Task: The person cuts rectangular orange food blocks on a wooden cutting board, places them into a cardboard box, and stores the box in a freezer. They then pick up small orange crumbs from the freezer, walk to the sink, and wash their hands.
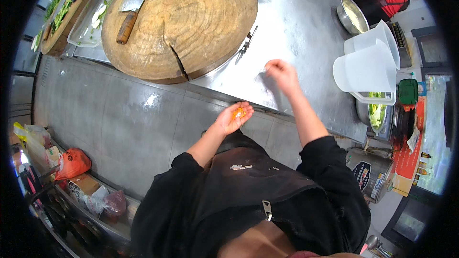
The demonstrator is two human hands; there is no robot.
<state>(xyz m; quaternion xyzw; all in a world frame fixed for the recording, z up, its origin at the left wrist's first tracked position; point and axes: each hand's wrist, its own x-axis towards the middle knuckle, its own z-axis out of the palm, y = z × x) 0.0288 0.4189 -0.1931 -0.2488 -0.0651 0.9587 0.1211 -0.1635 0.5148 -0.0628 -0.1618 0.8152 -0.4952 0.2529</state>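
My left hand is palm up, fingers loosely curled, just off the near edge of the steel table. In its palm lie small orange pieces, too small to name for certain. My right hand hovers over the tabletop with its fingers pinched together; whatever they hold, if anything, cannot be made out. To its left, a slim dark tool lies beside a thick round wooden chopping block. On the block rests a cleaver with a wooden handle.
White plastic jugs stand at the table's right, near a bowl of greens and a metal bowl. A clear tray and a second board sit far left. Bags fill a lower-left shelf. Another person is at far right.
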